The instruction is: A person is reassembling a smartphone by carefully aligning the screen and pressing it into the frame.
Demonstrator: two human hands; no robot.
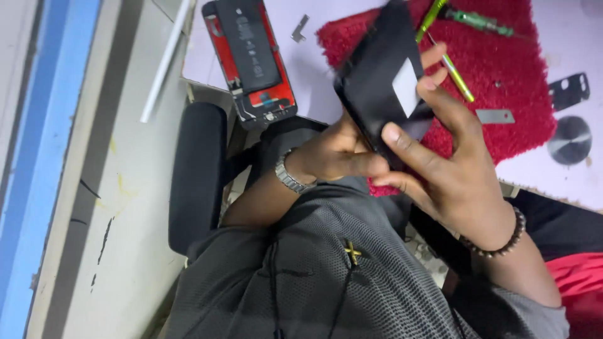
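Grey mesh clothes [326,276] fill the bottom of the view, closest of all. Above them a big red fluffy mat [502,81] lies on the pale table [314,63]. Both hands hold a black phone panel [377,81] up over the mat's near edge. Its long side tilts up and away to the right. The right hand [452,169] wraps around it from below, thumb pressed on the front. The left hand [333,154] pinches its lower end. An open phone [251,59] lies well apart, to the left. A small green tool [449,59] lies just behind the panel.
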